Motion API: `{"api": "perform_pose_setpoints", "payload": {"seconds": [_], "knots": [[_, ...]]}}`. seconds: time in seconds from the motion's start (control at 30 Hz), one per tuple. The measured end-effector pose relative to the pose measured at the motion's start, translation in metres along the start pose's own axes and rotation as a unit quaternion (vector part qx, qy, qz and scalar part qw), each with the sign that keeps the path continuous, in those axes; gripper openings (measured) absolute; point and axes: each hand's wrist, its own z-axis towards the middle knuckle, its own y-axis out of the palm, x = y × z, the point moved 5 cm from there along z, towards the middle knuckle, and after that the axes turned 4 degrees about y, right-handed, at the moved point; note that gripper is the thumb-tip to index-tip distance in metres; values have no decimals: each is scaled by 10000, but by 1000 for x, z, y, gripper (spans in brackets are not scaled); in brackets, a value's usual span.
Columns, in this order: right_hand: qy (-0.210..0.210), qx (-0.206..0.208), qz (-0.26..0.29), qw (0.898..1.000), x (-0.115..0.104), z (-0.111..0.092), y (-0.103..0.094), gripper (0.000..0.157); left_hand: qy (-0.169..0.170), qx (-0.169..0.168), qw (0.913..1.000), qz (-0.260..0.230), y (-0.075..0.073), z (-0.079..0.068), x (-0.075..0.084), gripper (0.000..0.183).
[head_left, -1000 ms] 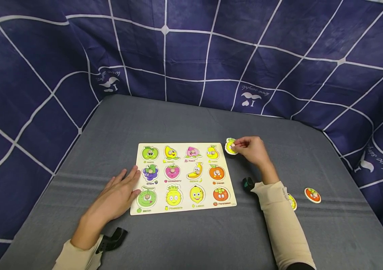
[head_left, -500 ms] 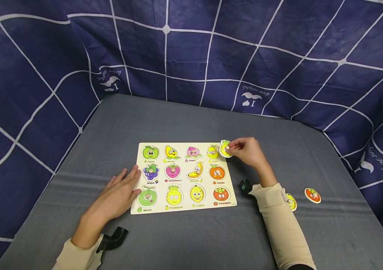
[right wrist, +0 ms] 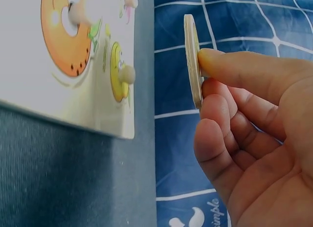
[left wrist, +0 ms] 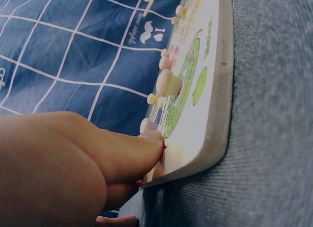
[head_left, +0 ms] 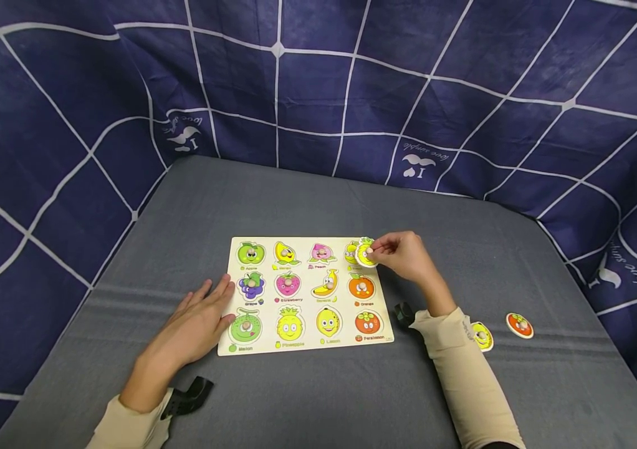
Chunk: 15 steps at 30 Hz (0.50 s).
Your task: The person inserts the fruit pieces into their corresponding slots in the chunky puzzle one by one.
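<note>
In the head view, a pale wooden fruit puzzle board (head_left: 308,327) lies on the grey cloth. My left hand (head_left: 189,333) rests along its left edge, fingers extended; the left wrist view has the thumb (left wrist: 129,156) against the board near the melon piece (left wrist: 183,92). My right hand (head_left: 405,255) pinches a yellow pineapple puzzle piece (head_left: 364,254) by its knob, above the board's upper right corner, partly covering the pear piece (head_left: 350,252). Seen edge-on in the right wrist view, that puzzle piece (right wrist: 191,60) is held off the board. The pineapple, lemon and persimmon pictures in the front row have no knobs.
Right of the board lie two loose pieces: a yellow one (head_left: 483,337) beside the right sleeve and a red persimmon-like one (head_left: 520,325). Several knobbed fruit pieces sit in the board. A blue checked curtain (head_left: 318,87) stands behind and around the table.
My right hand has carried the pineapple piece leftward, from beside the board to over its upper right corner. The left hand has stayed on the board's edge.
</note>
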Motion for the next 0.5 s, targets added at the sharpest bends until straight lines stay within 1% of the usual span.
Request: {"api": "perform_pose_setpoints", "payload": {"seconds": [0.27,0.5], "knots": [[-303,-74,143,9994,-11,-3,7,10,15,-6,10000,-5,1,0,0,58],[-469,-244,113,9985,-20,-7,15,10,17,-19,10000,13,0,0,0,56]]}}
